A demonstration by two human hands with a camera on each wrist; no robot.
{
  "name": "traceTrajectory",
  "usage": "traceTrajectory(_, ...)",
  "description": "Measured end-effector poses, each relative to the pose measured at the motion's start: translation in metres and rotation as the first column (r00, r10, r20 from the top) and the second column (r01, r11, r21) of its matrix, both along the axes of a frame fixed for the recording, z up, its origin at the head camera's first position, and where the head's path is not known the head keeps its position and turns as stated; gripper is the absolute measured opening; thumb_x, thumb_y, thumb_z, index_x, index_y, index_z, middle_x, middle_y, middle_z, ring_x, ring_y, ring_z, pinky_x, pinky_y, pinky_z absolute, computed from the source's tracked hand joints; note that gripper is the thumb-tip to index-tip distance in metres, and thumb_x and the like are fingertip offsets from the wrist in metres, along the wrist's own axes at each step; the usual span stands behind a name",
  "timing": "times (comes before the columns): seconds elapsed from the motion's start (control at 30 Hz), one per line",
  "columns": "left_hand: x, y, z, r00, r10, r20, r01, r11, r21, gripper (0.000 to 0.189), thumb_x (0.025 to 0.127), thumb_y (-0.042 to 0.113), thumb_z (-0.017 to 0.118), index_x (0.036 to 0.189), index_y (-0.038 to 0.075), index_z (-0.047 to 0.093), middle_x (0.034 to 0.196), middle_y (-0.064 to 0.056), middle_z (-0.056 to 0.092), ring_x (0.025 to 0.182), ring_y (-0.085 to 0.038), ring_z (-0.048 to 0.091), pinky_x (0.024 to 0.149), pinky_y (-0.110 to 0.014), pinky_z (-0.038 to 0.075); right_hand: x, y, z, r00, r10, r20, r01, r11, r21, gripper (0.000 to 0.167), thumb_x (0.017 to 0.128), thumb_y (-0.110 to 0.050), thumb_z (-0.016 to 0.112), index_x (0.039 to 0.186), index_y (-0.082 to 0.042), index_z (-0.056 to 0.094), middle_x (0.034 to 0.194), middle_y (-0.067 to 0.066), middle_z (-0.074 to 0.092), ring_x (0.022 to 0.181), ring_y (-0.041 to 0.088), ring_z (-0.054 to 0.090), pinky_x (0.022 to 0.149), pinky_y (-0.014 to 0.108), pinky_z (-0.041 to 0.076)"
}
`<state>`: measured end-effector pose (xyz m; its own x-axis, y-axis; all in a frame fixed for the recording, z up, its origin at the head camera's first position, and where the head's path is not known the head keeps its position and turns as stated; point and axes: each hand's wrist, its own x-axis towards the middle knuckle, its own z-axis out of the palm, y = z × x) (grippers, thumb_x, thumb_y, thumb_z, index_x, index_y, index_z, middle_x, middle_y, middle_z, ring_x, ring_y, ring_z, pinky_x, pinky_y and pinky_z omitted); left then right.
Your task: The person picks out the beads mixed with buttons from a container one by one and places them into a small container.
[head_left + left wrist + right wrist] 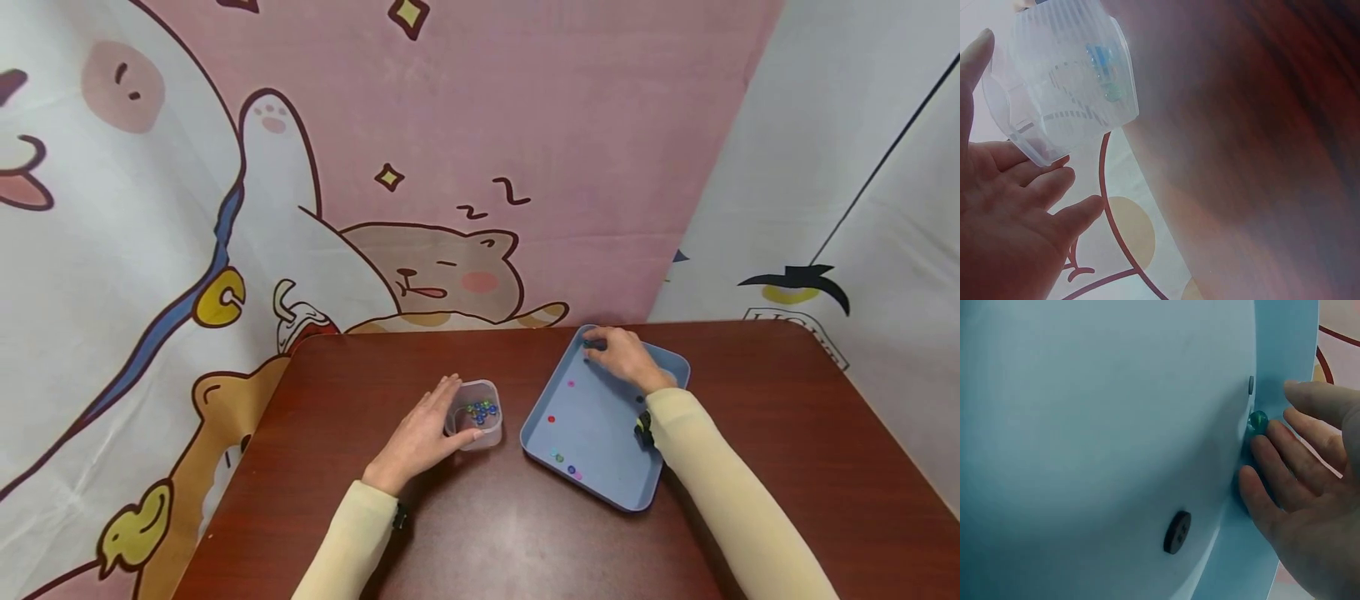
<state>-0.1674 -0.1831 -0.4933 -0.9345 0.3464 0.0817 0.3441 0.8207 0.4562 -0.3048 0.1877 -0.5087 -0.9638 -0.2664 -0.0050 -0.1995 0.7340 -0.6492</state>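
In the head view my left hand [420,433] rests around the left side of a small clear plastic tub [491,435], thumb along its near side, fingers nearly straight. Blue and green glass marbles [482,411] lie inside the tub. My right hand [624,357] reaches into the far end of a blue tray [603,425]. The right wrist view shows a green-blue marble [1257,422] against the tray's side wall, at the tips of my extended fingers [1266,453]; the fingers do not close round it. A black button [1177,532] lies nearby on the tray floor.
Small pink, red [551,419], green and blue [572,470] pieces lie scattered in the tray, mostly along its left and near sides. Tub and tray stand on a brown wooden table [495,525]. Behind the table's far edge hangs a cartoon-printed cloth [600,167].
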Motion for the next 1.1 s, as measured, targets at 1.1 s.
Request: traceTrajectory(1.1, 0.001, 0.001, 0.001, 1.0, 0.0, -0.001, 0.0, 1.0, 0.002, 0.096, 0.092, 0.061, 0.071, 0.161, 0.004, 0.035, 0.166, -0.013, 0.034, 0.154, -0.029, 0.03, 0.124, -0.05, 0.027, 0.0, -0.011, -0.009, 0.987, 0.061, -0.147, -0.039, 0.988, 0.151, 0.017, 0.093, -0.004, 0.076, 0.109, 0.002, 0.077, 0.11, 0.017, 0.072, 0.105, 0.036, 0.066, 0.096, 0.056, 0.053)
